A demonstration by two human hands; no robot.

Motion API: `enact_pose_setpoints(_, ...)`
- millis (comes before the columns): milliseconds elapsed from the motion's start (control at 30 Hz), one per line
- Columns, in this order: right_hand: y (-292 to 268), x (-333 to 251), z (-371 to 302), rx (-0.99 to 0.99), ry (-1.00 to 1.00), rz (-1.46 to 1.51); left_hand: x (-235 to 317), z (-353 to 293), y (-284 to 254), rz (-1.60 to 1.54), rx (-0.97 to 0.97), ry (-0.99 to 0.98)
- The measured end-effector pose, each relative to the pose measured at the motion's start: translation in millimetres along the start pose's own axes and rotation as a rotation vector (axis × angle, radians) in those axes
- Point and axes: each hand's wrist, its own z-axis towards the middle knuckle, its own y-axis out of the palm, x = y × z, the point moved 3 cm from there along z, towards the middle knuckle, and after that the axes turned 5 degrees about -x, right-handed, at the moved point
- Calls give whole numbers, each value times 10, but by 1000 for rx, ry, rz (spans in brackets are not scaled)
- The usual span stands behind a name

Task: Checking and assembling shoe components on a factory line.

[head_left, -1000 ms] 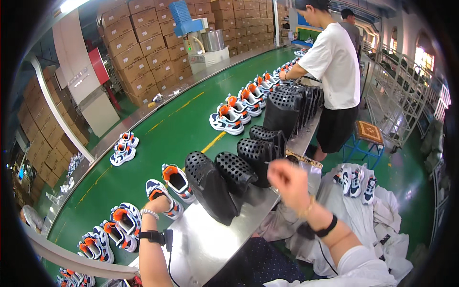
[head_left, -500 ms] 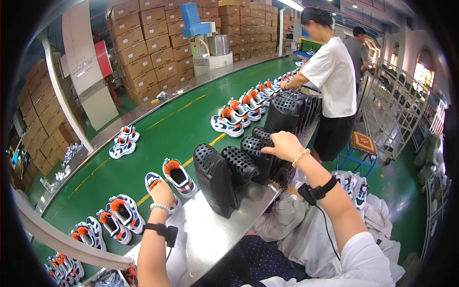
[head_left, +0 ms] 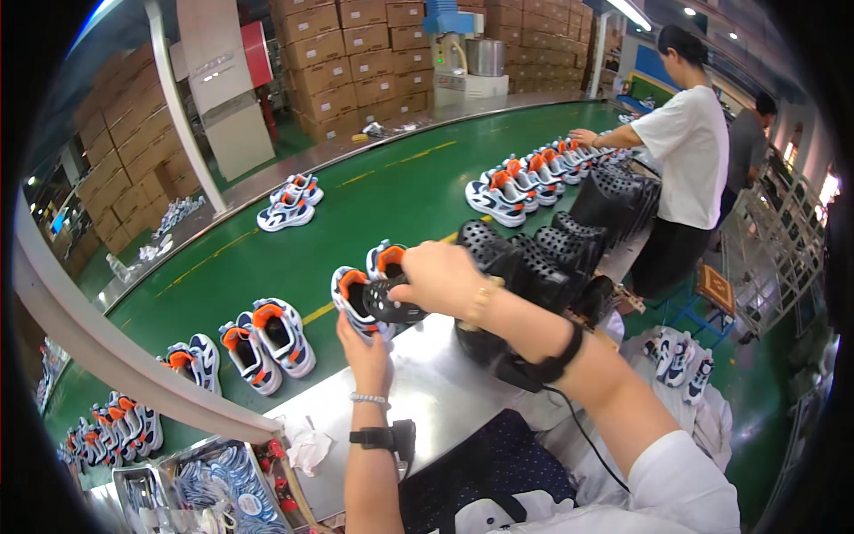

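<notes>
Beside the right hand, black perforated forms crowd together.

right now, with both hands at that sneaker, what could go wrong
The black perforated piece in the right hand overlaps the sneaker in view, so it may snag on the collar. The left hand holds the sneaker's near end; a loose grip could let it tip. The right forearm crosses the standing black forms in view and might knock one.

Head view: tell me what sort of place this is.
Most likely a shoe factory: matching sneakers stand in rows on what looks like a long green conveyor, and brown cartons are stacked high behind it.
</notes>
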Motion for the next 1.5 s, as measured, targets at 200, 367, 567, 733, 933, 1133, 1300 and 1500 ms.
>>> enact_pose_setpoints(200, 1353, -336, 1101, -49, 213, 56, -263, -15, -173, 36, 22, -76)
enact_pose_setpoints(367, 2097, -362, 1191, 105, 264, 57, -179, -12, -67, -58, -18, -147)
enact_pose_setpoints(567, 2099, -342, 1277, -184, 166, 267, -299, -29, -235, 112, -11, -54)
enact_pose_setpoints(733, 2185, -461, 1396, -202, 69, 162, -307, -84, -330, 27, -3, -69)
enact_pose_setpoints(933, 1951, -389, 1147, -132, 150, 214, -86, -54, -377, 36, -132, -190)
enact_pose_setpoints(1133, 919, -733, -335, 199, -442, 716, -285, -13, -596, 402, 113, 103)
enact_pose_setpoints(1300, -111, 222, -1340, 411, -383, 320, 396, 20, -475, 362, -82, 443)
enact_pose_setpoints(1500, -425, 2397, -1571, 723, 284, 331, 757, 677, 140, 734, -926, -53)
